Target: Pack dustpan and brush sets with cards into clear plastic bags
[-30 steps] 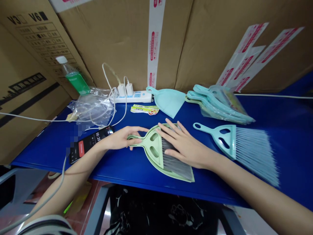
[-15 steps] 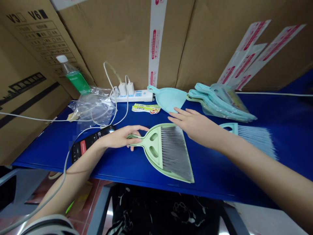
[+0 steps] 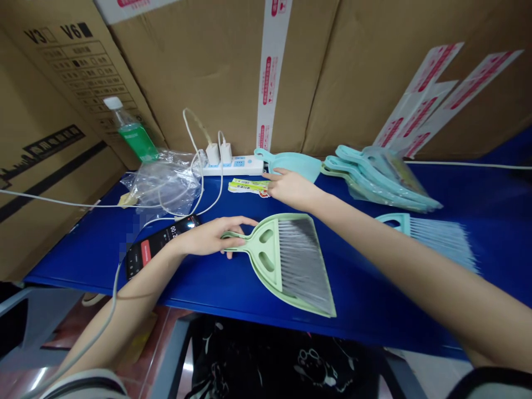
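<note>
My left hand point(image 3: 216, 235) is closed round the handle end of a light green dustpan point(image 3: 286, 299). A matching green hand brush point(image 3: 301, 257) with grey bristles lies nested in the pan, its handle in the same grip. My right hand point(image 3: 293, 189) is stretched out, fingers apart, over the right end of a yellow-green and white paper label point(image 3: 247, 186). Whether the fingertips touch the label I cannot make out. Just behind this hand lies a light blue dustpan point(image 3: 299, 163), partly covered by it. A blue hand brush point(image 3: 434, 235) rests right of my right forearm.
Several dustpans in clear plastic point(image 3: 386, 180) lie at the back right. A white power strip point(image 3: 249, 165) with two chargers stands against the cardboard box point(image 3: 208, 66). Further left are a bottle of green liquid point(image 3: 137, 138), crumpled plastic bags point(image 3: 166, 180), loose cables and a phone point(image 3: 158, 249).
My right hand has moved left and away from me, from above the green brush to the paper label. My left hand keeps its hold on the green set. The view has shifted slightly.
</note>
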Tool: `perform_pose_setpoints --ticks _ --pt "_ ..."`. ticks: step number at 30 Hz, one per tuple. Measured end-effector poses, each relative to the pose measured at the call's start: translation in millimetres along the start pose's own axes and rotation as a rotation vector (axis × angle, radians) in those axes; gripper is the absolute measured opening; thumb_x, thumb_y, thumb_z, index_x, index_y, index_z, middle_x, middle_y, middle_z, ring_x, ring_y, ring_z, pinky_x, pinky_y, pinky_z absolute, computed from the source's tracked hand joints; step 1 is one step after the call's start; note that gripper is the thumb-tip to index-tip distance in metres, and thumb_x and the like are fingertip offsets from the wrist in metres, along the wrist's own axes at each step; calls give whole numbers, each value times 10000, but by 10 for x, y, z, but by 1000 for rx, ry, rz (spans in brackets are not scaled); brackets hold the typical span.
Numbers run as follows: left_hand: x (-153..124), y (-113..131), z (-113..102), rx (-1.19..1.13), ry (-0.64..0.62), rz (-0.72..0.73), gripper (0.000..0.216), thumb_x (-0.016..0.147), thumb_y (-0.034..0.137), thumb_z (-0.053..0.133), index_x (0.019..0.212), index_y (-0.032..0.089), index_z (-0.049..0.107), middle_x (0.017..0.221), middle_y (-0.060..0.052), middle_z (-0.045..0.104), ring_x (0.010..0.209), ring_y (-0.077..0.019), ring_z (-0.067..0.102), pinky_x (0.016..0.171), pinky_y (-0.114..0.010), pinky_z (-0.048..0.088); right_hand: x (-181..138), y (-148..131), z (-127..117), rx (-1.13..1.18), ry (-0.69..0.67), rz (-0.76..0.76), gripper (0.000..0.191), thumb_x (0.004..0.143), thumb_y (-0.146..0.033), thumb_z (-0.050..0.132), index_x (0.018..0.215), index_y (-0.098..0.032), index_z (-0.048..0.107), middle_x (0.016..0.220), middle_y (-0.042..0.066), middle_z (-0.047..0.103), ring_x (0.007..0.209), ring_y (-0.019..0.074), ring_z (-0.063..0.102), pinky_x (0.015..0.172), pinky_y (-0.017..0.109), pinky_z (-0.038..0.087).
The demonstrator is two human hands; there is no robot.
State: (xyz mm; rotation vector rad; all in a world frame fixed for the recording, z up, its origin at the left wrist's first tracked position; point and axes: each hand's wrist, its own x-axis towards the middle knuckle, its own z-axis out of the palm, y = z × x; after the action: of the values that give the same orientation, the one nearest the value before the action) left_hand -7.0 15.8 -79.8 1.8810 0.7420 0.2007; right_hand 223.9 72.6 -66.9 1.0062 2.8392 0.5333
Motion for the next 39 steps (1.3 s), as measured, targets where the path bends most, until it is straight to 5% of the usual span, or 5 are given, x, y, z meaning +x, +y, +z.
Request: perform_pose_setpoints --ticks 14,26,32,35,39 --pt "-16 25 11 14 2 0 453 942 355 523 1362 207 441 819 6 617 614 -102 606 641 -266 508 -645 -146 -251 390 256 54 247 897 -193 378 947 -176 620 862 82 700 712 202 625 615 296 409" --pt "-34 56 4 25 4 -47 444 948 339 518 1367 215 441 834 -2 617 657 -112 615 651 -260 509 -1175 -506 -272 521 166 62 223 917 -197 317 760 -218 473 545 -12 533 428 138 435 481 287 254" --pt "-21 34 1 12 4 -54 447 943 342 526 1364 219 444 831 5 603 654 -114 610 658 -271 509 -1229 -545 -363 712 64 2 302 992 -337 359 825 -201 571 649 14 632 522 151 561 518 282 353" --pt "-19 40 2 4 0 -62 452 942 334 528 1367 210 437 823 7 598 661 -116 608 661 -270 510 -1247 -492 -327 772 101 43 415 994 -491 365 1025 -183 642 933 83 721 789 213 675 682 337 496" --pt "-24 63 5 0 0 -58 443 944 324 527 1364 211 441 800 11 592 651 -109 593 653 -258 508 -1246 -529 -137 671 27 106 830 864 -679 504 1446 -92 429 1517 197 354 1395 352 322 1080 511 372"
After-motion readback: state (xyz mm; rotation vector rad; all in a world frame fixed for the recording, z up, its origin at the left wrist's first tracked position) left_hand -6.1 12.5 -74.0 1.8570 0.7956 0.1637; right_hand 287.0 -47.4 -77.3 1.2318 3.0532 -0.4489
